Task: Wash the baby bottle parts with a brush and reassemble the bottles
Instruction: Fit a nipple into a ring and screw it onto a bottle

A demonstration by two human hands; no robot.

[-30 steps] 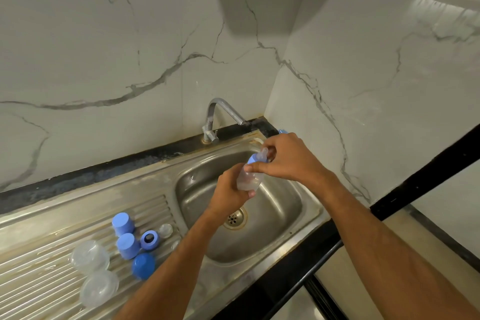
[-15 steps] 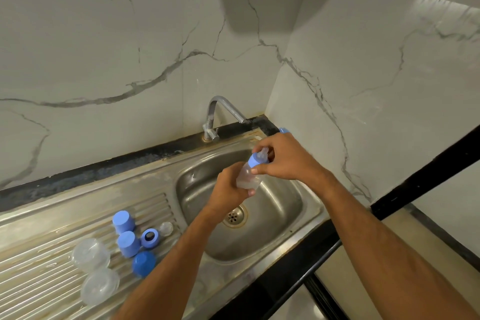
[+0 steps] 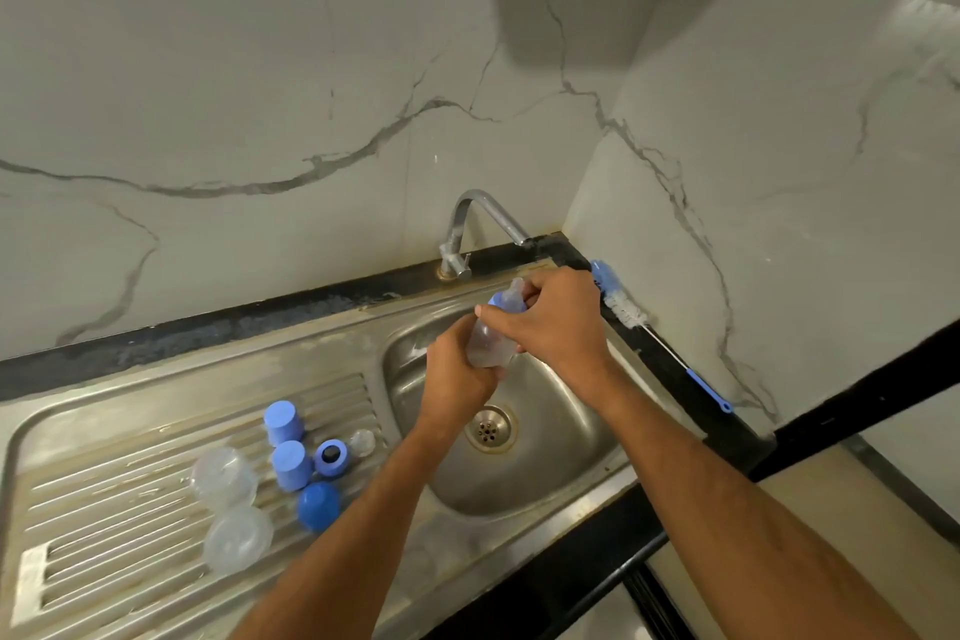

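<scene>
Over the sink basin my left hand grips the body of a clear baby bottle. My right hand holds its blue collar and clear teat at the top. On the ribbed drainboard lie two blue caps, a blue ring, a darker blue cap, a small clear teat and two clear bottle bodies. The blue-handled bottle brush lies on the black ledge to the right of the sink.
A chrome tap stands behind the basin, no water visibly running. Marble-look walls meet in a corner just behind and to the right. The drain sits in the basin's middle. A black counter edge runs along the front.
Both hands with the bottle have stayed over the basin, with my right hand shifting slightly on the collar. The view has tilted so the brush on the right ledge now shows.
</scene>
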